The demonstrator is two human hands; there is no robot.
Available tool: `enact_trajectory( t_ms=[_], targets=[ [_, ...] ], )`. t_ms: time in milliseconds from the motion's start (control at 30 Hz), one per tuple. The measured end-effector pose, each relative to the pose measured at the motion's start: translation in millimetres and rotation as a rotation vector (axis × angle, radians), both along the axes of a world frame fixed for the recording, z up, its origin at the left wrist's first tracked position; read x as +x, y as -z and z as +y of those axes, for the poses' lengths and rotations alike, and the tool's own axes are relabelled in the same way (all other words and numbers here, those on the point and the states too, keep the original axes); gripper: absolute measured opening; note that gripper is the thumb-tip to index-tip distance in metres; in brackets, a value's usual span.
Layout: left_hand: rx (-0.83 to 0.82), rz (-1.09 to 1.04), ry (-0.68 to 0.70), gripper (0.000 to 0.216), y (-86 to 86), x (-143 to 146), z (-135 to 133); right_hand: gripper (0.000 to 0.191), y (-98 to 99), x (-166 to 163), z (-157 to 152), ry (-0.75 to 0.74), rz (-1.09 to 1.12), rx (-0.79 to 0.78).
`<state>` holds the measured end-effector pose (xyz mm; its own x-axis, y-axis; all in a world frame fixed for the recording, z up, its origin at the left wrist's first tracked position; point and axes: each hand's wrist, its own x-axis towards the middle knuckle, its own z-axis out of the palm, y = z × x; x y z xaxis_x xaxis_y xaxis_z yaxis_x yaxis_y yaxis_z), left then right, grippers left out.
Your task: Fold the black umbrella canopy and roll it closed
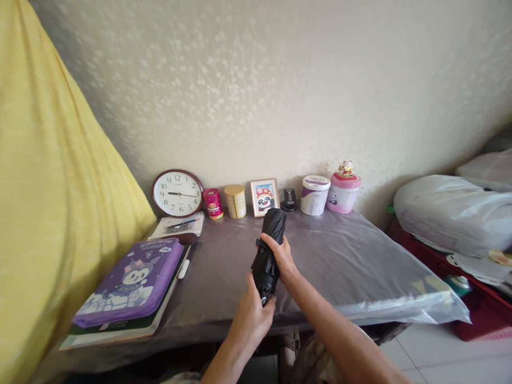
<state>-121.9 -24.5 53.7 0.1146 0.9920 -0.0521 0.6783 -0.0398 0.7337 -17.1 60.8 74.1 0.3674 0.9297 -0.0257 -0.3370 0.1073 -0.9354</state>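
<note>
A folded black umbrella (266, 265) is held between my two hands over the front part of the table, its far end tilted up and away from me. My left hand (256, 304) is closed round the lower end, where the handle shows. Higher up, my right hand (281, 255) wraps the umbrella's right side, its thumb lying across the folded cloth near the strap. Some fingers of both hands are hidden behind the umbrella.
The table (333, 262) has a plastic cover. Along the wall stand a clock (177, 193), a pink can (213, 204), a yellow can (235, 202), a picture frame (265, 197) and tubs (315, 196). A purple case (131, 283) lies on books at left, beside a yellow curtain (50, 179).
</note>
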Motion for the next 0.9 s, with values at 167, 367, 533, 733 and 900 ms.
enact_trajectory(
  t_ms=[167, 367, 533, 733, 900],
  targets=[
    [0.050, 0.063, 0.006, 0.065, -1.8, -0.6, -5.1, 0.051, 1.3, -0.6, 0.3, 0.017, -0.016, -0.010],
    [-0.044, -0.169, 0.050, 0.077, -15.5, -18.2, 3.8, 0.050, -3.7, -1.0, 0.9, 0.059, -0.032, -0.031],
    [-0.060, -0.429, -0.003, 0.104, -29.7, -23.1, 16.1, 0.050, -6.9, -9.1, -3.4, 0.024, -0.084, -0.043],
    [-0.154, -0.737, 0.050, 0.078, -34.7, -8.6, 12.9, 0.053, -9.2, -18.7, -12.2, -0.001, -0.189, -0.066],
    [-0.271, -0.790, 0.007, 0.065, -36.3, -7.0, 5.9, 0.070, -12.7, -11.2, -15.5, -0.024, -0.372, -0.021]
  ],
)
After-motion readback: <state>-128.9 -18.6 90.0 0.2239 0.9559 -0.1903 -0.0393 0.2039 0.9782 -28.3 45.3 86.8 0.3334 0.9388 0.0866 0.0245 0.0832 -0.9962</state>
